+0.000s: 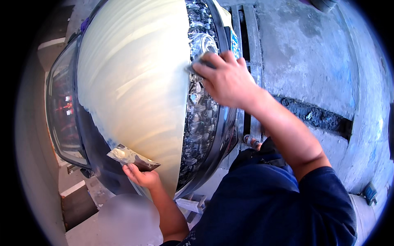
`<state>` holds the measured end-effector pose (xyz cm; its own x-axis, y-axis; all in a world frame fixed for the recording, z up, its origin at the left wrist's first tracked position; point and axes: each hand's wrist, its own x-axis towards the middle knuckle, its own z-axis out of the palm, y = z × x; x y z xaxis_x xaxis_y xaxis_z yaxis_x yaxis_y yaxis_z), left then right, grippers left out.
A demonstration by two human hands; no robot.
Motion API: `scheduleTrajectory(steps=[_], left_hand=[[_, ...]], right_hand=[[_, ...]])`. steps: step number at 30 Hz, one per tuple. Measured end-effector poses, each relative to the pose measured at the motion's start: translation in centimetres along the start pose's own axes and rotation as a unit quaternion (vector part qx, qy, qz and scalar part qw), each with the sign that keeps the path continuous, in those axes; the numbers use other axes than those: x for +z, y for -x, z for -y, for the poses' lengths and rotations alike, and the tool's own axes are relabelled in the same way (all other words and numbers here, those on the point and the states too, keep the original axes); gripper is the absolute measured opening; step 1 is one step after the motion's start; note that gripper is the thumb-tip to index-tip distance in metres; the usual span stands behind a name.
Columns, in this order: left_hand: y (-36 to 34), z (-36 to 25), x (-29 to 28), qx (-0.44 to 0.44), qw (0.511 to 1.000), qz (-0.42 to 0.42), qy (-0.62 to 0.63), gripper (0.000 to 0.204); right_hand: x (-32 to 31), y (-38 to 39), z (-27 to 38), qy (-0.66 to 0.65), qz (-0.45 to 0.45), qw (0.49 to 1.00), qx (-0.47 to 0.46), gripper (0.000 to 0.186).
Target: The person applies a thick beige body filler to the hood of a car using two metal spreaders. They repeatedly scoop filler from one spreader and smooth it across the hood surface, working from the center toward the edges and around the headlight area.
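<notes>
A car hood (131, 78) coated in streaky cream body filler curves in front of me. My left hand (143, 177) is closed on the near edge of a flat dark plate (143, 161), held above the hood's near left part. A lump of cream filler (119, 153) sits on that plate. At the hood's front edge, my right hand (230, 80) grips a thin dark spreader (204, 60), its blade at the border between hood and grille. The hand is slightly blurred, and its fingers partly cover the spreader.
The dark patterned grille (199, 127) with a round emblem (205, 43) runs along the car's front. The windshield (63, 102) lies to the left. On the right, a trench (316, 115) cuts the concrete floor (303, 61). A bucket-like container (324, 4) stands far off.
</notes>
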<state>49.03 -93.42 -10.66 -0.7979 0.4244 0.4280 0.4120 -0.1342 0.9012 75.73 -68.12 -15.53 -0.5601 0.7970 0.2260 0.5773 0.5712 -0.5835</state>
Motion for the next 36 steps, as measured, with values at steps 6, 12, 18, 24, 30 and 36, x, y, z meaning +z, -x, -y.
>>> scheduleTrajectory(steps=[6, 12, 18, 24, 30, 36], left_hand=[[-0.1, 0.2, -0.5, -0.005, 1.0, 0.03, -0.006, 0.027], [0.1, 0.1, 0.0, -0.006, 0.999, -0.017, -0.027, 0.026], [0.0, 0.0, 0.0, -0.015, 1.0, 0.012, -0.011, 0.033], [0.3, 0.8, -1.1, 0.016, 0.998, -0.009, -0.066, 0.034], [0.3, -0.1, -0.6, -0.02, 0.998, -0.004, -0.062, 0.034], [0.3, -1.0, 0.7, -0.021, 0.999, 0.03, -0.022, 0.026]], right_hand=[[1.2, 2.9, 3.8, 0.035, 0.071, 0.993, -0.087, 0.045], [0.3, 2.1, 1.9, -0.04, 0.05, 0.997, -0.031, 0.042], [-1.4, -3.3, -2.3, 0.022, -0.004, 0.999, 0.036, 0.04], [0.6, -0.7, 0.4, 0.017, 0.071, 0.997, -0.035, 0.044], [0.8, 4.1, 1.4, -0.092, 0.013, 0.994, -0.06, 0.042], [1.3, 2.2, 0.8, -0.073, -0.008, 0.997, 0.01, 0.041]])
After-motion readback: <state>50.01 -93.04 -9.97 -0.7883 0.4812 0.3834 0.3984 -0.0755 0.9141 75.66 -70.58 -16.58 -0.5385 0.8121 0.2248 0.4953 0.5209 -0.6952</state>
